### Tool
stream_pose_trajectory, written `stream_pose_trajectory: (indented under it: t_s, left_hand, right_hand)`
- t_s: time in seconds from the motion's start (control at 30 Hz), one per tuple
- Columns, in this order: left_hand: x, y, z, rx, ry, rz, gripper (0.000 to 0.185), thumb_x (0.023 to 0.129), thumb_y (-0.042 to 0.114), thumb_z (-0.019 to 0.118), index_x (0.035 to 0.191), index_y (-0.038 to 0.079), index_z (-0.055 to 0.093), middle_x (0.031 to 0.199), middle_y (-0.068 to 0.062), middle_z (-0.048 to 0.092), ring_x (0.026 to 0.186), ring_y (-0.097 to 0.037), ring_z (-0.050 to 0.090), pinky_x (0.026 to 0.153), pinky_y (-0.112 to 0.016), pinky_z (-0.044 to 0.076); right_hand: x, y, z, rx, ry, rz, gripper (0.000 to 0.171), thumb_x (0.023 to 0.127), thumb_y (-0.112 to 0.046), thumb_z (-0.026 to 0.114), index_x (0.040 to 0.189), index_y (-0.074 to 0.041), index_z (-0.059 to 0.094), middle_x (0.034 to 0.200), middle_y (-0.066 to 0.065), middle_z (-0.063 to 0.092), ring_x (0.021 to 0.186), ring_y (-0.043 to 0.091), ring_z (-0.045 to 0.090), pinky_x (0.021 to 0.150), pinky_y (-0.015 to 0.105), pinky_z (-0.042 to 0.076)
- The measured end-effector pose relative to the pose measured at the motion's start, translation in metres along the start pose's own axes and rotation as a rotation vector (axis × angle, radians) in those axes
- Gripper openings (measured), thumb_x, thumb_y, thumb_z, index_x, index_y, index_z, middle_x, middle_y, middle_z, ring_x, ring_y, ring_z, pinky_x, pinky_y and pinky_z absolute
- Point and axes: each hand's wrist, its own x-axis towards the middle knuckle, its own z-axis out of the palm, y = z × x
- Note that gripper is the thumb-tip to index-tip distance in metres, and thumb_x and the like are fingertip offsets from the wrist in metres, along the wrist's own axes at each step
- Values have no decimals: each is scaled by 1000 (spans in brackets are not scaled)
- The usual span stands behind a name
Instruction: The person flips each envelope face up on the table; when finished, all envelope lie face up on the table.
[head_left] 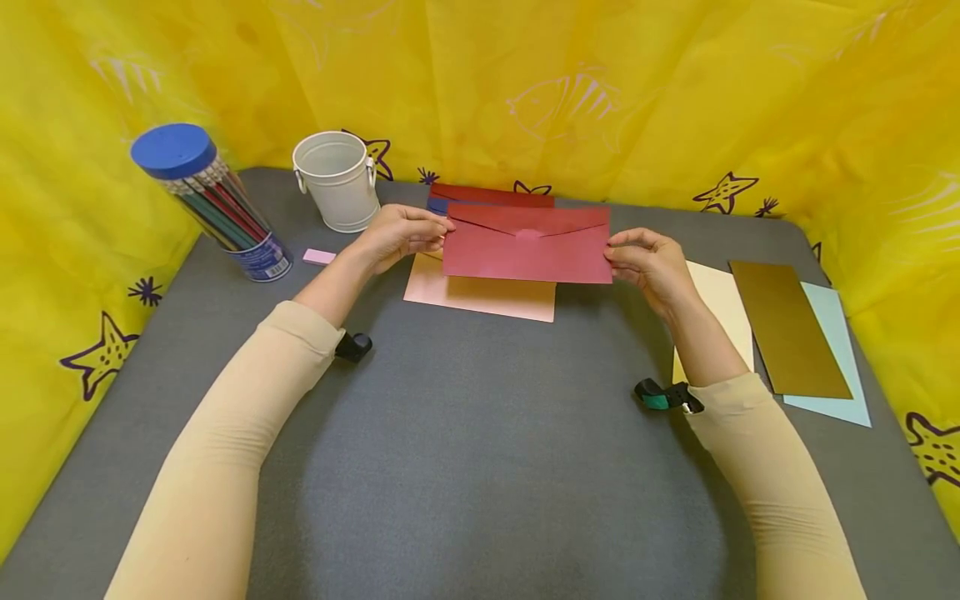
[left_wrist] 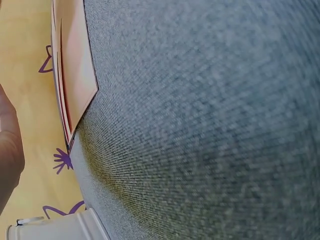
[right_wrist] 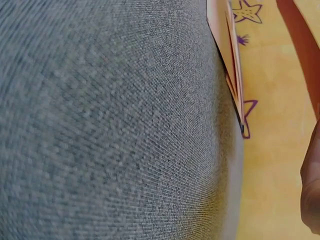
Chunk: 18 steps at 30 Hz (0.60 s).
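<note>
A red envelope [head_left: 528, 258], flap side facing me, is held up by its two short ends. My left hand [head_left: 401, 237] pinches its left end and my right hand [head_left: 647, 262] its right end. Beneath and behind it lie a pale pink envelope [head_left: 498, 302] and, farther back, a dark red envelope [head_left: 491, 195] with a strip of blue under it. In the right wrist view the red envelope [right_wrist: 302, 52] shows as a slanted edge above the right thumb. Only part of the left hand [left_wrist: 9, 145] shows in the left wrist view.
At the right lie a cream envelope [head_left: 723, 300], a brown-gold envelope [head_left: 791, 329] and a light blue envelope [head_left: 836, 333]. A white bucket [head_left: 337, 183], a pink eraser [head_left: 319, 257] and a blue-lidded tub of pencils [head_left: 225, 208] stand at the left. Yellow cloth [head_left: 480, 100] hangs behind the grey table [head_left: 480, 467].
</note>
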Motion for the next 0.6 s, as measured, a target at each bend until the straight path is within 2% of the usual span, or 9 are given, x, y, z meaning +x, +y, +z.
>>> stream_pose_trajectory:
  t_s: [0.1,0.2,0.33,0.4,0.47,0.6]
  left_hand:
    - [0,-1,0,32,17,15,21,90,-9,60,82,6,72,82,0,72,69,-9,67,64,-21,58]
    - [0,-2,-2,113,38,14,16,88,-9,63,93,6,61,78,0,68,69,-10,66,63,-22,58]
    - [0,-2,-7,261,32,-7,46,87,-9,66,126,8,47,76,2,65,67,-11,66,63,-24,59]
    - [-1,-1,-10,321,9,-14,64,87,-9,66,142,9,39,76,3,64,67,-11,65,63,-24,59]
    - [-2,-1,-12,373,-8,-20,69,87,-8,66,148,10,37,76,4,63,68,-10,65,65,-24,59]
    - [-4,-1,-16,435,-6,-46,53,89,-2,67,139,5,48,80,3,63,71,-7,66,67,-23,60]
  right_hand:
    - [0,0,2,-33,-38,10,29,88,7,65,106,-9,51,75,0,73,62,10,68,60,20,58]
    - [-1,0,5,-105,-85,17,50,87,8,65,126,-12,42,80,-1,72,65,12,68,61,22,59]
    - [0,1,7,-222,-134,27,73,85,7,68,147,-17,36,90,-2,70,68,13,69,61,26,60]
    - [1,1,8,-246,-157,37,75,85,6,69,149,-15,36,93,-1,70,67,14,69,61,28,61]
    - [1,2,9,-261,-171,50,73,85,6,69,148,-13,38,93,-1,69,66,14,69,61,29,61]
    - [2,3,13,-304,-169,71,64,88,2,69,144,-9,41,89,-3,69,64,13,68,61,28,61]
